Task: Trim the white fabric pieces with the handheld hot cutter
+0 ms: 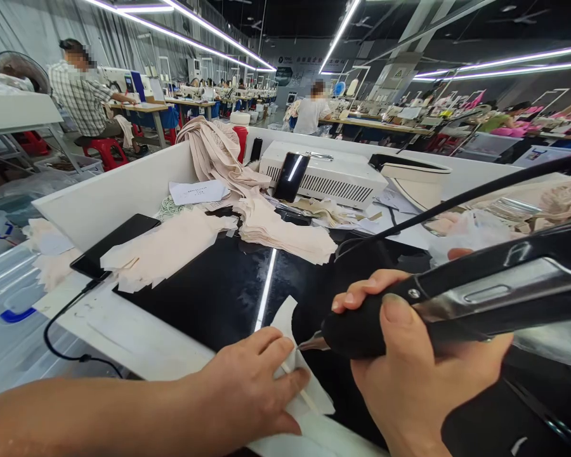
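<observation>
My right hand point(423, 362) is wrapped round a black corded hand tool point(457, 292) with a grey metal panel along its side. The tool's narrow metal tip point(314, 343) points left and meets a small pale fabric piece point(316, 384) near the table's front edge. With its fingers bent and close together, my left hand point(252, 381) grips that piece from the left, just beside the tip. Part of the piece is hidden under my left fingers. Its upper end lies on the glossy black work surface point(209, 304).
Beyond my hands lie pale pink fabric stacks point(285, 231) and another pile point(162, 251). A phone point(291, 176) leans on a white vented box point(323, 171). A black tablet-like device point(117, 244) with a cable sits left. The tool's black cord point(457, 203) crosses the right side. People work farther back.
</observation>
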### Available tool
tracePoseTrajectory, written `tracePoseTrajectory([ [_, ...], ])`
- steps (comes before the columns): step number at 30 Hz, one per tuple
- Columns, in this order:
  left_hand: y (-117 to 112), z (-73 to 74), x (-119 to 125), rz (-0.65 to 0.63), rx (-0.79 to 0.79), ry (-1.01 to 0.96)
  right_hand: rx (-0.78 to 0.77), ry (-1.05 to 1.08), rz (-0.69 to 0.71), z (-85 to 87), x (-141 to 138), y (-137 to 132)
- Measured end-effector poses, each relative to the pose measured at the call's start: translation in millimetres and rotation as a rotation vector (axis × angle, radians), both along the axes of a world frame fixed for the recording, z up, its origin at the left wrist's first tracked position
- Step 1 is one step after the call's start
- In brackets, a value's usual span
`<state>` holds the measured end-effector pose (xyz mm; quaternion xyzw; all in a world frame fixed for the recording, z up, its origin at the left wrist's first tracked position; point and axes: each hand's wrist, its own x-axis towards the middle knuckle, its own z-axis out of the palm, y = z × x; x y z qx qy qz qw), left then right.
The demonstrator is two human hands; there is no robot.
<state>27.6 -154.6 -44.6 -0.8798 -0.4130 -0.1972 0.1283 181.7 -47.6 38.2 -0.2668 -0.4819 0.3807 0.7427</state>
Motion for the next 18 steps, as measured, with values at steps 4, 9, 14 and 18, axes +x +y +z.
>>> tracePoseTrajectory([
  [4,-7,4.6,3,-0.029,0.010,0.021,0.015,-0.004,0.009,-1.1,7,-2],
  [9,22,21.1,-16,-0.094,-0.049,-0.041,0.049,0.015,-0.005,-2.0,8,-1],
  [14,67,18.9,-43,-0.291,-0.148,-0.097,0.041,-0.014,0.008,-6.0,9,-1],
  [18,80,14.9,-56,-0.345,-0.252,-0.051,0.044,-0.037,0.008,-8.8,11,-2],
])
